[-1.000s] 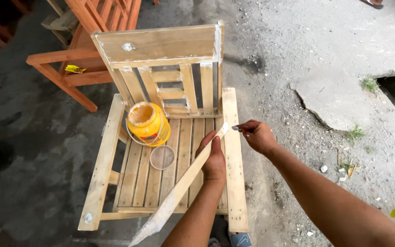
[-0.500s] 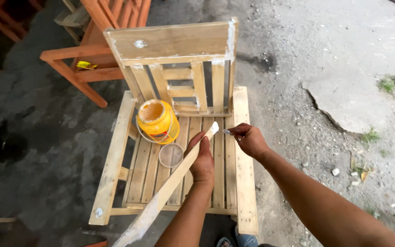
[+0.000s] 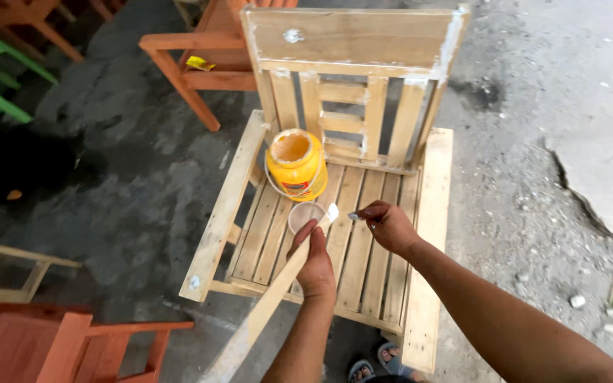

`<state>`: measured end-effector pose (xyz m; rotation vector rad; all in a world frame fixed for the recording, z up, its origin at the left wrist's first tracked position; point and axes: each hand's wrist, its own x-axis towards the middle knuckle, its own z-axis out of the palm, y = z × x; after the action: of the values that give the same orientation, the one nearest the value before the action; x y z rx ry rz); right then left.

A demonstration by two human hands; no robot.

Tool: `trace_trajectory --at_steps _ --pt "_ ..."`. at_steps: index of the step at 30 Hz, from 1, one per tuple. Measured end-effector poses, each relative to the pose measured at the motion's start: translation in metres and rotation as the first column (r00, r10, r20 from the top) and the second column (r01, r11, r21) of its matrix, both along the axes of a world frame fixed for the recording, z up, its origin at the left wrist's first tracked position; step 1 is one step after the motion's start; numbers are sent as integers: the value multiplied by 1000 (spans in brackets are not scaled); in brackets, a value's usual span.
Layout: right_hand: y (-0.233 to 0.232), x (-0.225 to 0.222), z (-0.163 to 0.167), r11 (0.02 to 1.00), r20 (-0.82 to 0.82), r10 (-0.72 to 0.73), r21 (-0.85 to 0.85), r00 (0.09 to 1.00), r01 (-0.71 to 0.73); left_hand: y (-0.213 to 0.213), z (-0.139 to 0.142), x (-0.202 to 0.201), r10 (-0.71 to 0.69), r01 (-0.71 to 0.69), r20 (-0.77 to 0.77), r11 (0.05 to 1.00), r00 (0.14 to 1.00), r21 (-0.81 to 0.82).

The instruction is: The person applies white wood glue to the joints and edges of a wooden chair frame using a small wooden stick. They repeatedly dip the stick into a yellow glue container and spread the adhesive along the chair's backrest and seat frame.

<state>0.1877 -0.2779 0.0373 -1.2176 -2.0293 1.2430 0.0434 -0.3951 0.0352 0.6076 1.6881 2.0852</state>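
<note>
Your left hand [image 3: 316, 264] is closed around a long wooden strip [image 3: 264, 312], and this strip is the thing to watch. Its long axis goes on a diagonal: the low end lies close to your body and to the left of your left hand, the top end points up and to the right, away from you. The top end carries a white blob of paste [image 3: 333, 211], just past your left fingers.

Your right hand [image 3: 389, 227] is pinched closed on a small thin tool [image 3: 353, 215]; I cannot tell what kind of tool it is. Its tip lies just to the right of the paste end, very near but not touching as far as I can see. So your two hands are apart, near to each other, with the tip of the strip between them, and the right hand is the one that points at it.

Just behind the strip end, a small round cup [image 3: 305, 214] stands on the slats of an unpainted wooden chair [image 3: 349, 234]. Farther from your left hand, toward the chair back, stands an open yellow jar [image 3: 296, 164]. Both are nearer to your left hand than to your right.
</note>
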Motion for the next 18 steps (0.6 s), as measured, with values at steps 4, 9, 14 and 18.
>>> trace_trajectory --at_steps 4,9,14,18 --pt "14 -10 -23 990 -11 139 25 990 -139 -2 -6 1 118 -109 147 992 982 -64" --pt "24 -34 -39 959 -73 279 66 957 -275 -8 -10 -5 261 -253 121 964 958 -76" --pt "25 -49 -50 911 -67 412 41 909 -410 -23 -33 16 323 -326 188 945 928 -14" --pt "19 -67 -61 874 -68 485 44 872 -483 -34 -53 20 435 -431 176 900 883 -66"
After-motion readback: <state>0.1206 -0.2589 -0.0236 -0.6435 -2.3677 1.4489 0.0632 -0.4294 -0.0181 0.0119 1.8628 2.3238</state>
